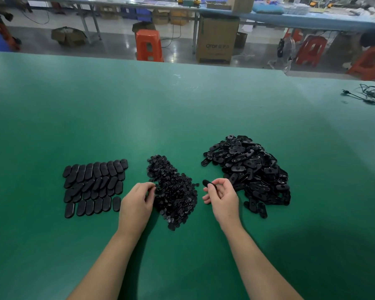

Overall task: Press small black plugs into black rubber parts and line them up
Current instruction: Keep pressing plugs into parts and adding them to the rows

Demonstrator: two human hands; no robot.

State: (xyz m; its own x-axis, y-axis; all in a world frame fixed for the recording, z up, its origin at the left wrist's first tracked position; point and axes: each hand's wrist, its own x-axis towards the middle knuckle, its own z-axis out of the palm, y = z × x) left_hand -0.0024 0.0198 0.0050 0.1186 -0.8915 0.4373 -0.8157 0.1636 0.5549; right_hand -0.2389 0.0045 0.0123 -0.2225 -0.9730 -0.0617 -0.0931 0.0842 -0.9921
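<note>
A green table (182, 105) fills most of the view, with both bare forearms reaching onto it from the near edge. Beyond its far edge stand a cardboard box (217, 37) and orange stools (148, 45) on a grey floor, under long blue benches (290, 18). A black cable (370, 94) lies at the table's far right.

The biggest heap on the table is the pile of rubber parts (251, 167), flat black ovals (many show a hole in the middle) tumbled loosely at right. In the middle lies the smaller plug pile (173, 189), a long drift of tiny black plugs. At left sit the rows (93, 187) of oval parts, laid side by side in about four overlapping lines, smooth faces up.

The right hand (222, 198) is just beside the near left edge of the parts pile. Its fingers are curled, thumb and forefinger pinching one oval part (208, 184), which sticks out to the left, lifted off the table between the two piles.

The left hand (136, 202) rests at the left edge of the plug pile, fingers bent and their tips brought together among the plugs; whether it has one pinched cannot be told, since the fingertips merge with the black heap.
</note>
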